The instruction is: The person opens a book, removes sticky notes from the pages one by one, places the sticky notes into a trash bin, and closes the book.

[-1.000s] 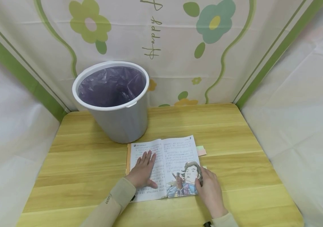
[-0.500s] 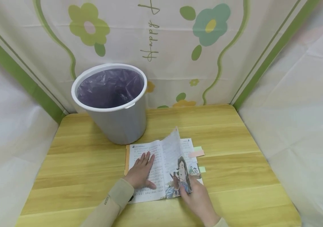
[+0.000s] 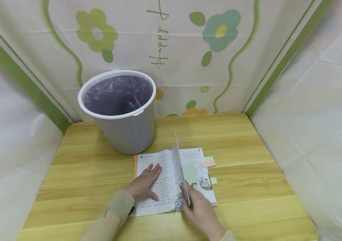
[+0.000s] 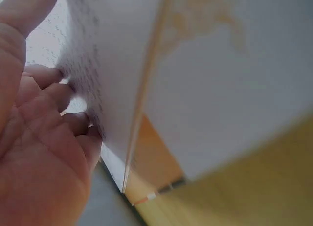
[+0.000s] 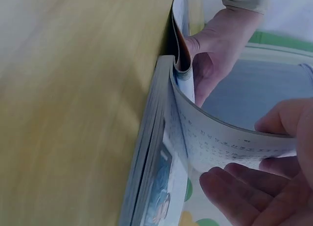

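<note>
Right grip (image 3: pixel 200 210) is pinching raised paper (image 3: pixel 177 165); left grip (image 3: pixel 142 184), outspread, is resting on the book (image 3: pixel 167 187); overpulling may be risking tears.

The pages (image 3: pixel 166 182) are white, the tabs (image 3: pixel 208 164) pink and green.

The book (image 3: pixel 168 182) has print (image 3: pixel 165 165) too small to read; sleeves (image 3: pixel 108 219) are cut off.

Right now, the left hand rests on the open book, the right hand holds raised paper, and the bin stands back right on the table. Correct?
No: the head view shows the bin back left on the table. The rest stands: left hand on the open book, right hand holding raised paper.
</note>
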Available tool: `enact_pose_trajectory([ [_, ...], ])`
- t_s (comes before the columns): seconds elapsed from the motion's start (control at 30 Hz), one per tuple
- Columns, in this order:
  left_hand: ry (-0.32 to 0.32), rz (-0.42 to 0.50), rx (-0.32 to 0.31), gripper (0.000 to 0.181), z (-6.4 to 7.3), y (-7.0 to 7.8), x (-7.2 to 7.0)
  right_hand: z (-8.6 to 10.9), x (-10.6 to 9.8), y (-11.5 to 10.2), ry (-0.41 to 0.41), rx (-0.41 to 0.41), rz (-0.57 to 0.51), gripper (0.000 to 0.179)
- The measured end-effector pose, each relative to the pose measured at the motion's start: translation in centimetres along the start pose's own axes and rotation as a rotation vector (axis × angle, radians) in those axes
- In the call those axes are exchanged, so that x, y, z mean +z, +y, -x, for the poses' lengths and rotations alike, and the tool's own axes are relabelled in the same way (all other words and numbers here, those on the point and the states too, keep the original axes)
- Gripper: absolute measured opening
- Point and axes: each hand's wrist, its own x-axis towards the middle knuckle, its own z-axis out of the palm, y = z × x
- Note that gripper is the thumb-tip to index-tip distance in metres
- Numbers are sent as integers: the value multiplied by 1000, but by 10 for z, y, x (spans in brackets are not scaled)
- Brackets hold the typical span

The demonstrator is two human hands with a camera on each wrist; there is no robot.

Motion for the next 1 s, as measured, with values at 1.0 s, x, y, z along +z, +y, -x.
enact_pose_trajectory([
  [1.0, 147, 38, -115, 109, 49, -42, -12, -13, 29, -19, -317, -189, 137, 53],
])
